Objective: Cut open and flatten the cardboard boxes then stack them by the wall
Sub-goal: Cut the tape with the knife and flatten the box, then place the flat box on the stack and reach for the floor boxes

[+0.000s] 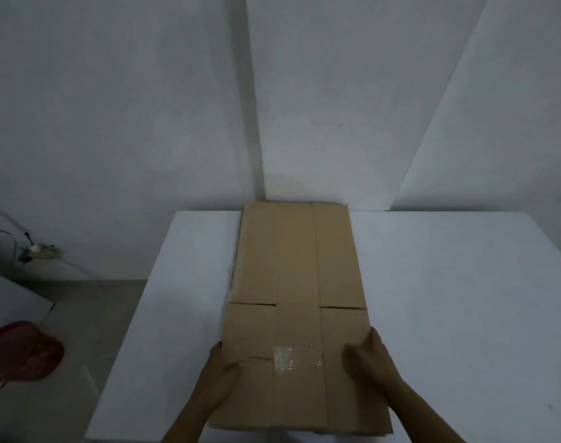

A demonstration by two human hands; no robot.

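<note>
A flattened brown cardboard box lies lengthwise on the white table, its far end touching the white wall. A scrap of clear tape sticks to its near part. My left hand grips the box's left edge, thumb on top. My right hand grips the right edge, thumb on the top face and fingers round the side. Both hands hold it near the front end. More cardboard layers seem to lie under it at the near right corner.
A red object sits on the floor at the lower left. Cables and a small fitting lie along the wall at left. The table's left edge drops to the floor.
</note>
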